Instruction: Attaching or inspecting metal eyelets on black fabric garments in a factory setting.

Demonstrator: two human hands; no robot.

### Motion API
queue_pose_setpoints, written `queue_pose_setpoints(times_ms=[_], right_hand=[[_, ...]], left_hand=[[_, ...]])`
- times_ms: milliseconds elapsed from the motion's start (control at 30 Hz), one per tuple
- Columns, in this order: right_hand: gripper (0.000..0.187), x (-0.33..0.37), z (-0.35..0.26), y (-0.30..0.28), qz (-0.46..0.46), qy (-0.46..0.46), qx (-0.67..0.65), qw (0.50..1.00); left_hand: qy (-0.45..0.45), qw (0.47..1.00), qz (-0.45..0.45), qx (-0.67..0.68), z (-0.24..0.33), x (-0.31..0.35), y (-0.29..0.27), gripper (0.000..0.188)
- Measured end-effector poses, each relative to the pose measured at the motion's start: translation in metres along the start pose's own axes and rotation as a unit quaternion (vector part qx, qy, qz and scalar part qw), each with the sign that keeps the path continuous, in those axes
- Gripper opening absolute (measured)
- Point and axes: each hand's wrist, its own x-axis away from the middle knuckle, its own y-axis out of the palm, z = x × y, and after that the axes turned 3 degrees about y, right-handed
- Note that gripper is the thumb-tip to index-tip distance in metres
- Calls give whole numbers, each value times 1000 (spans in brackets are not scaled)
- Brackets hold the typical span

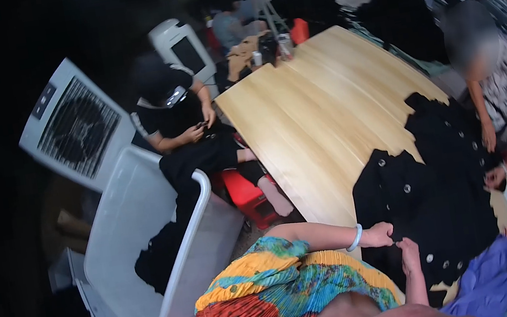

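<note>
Black garments (447, 202) with silvery round buttons lie spread over the right part of the wooden table (319, 116). At their near left edge my left hand (379, 235), a pale bangle (356, 237) on its wrist, is closed on the black cloth. Close beside it my right hand (409, 254) has its fingers pinched together on the same garment. The fingertips of both hands almost meet. What lies exactly between them is too small to make out.
Purple cloth (489, 277) lies at the table's near right corner. Across the garments a person's hand (495, 177) touches their far edge. Left stand a large grey plastic tub (127, 236) with black cloth, an air cooler (78, 125), and a person seated by a red stool (249, 192). Black heaps (400, 21) lie behind.
</note>
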Motion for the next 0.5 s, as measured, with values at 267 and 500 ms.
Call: queue_pose_setpoints(times_ms=[267,500], right_hand=[[21,7,-8,-3,6,-78,265,961],[30,2,8,9,57,-64,314,945]], left_hand=[[66,995,-75,-16,-13,-15,-5,16],[40,983,-176,33,-7,-17,-23,16]])
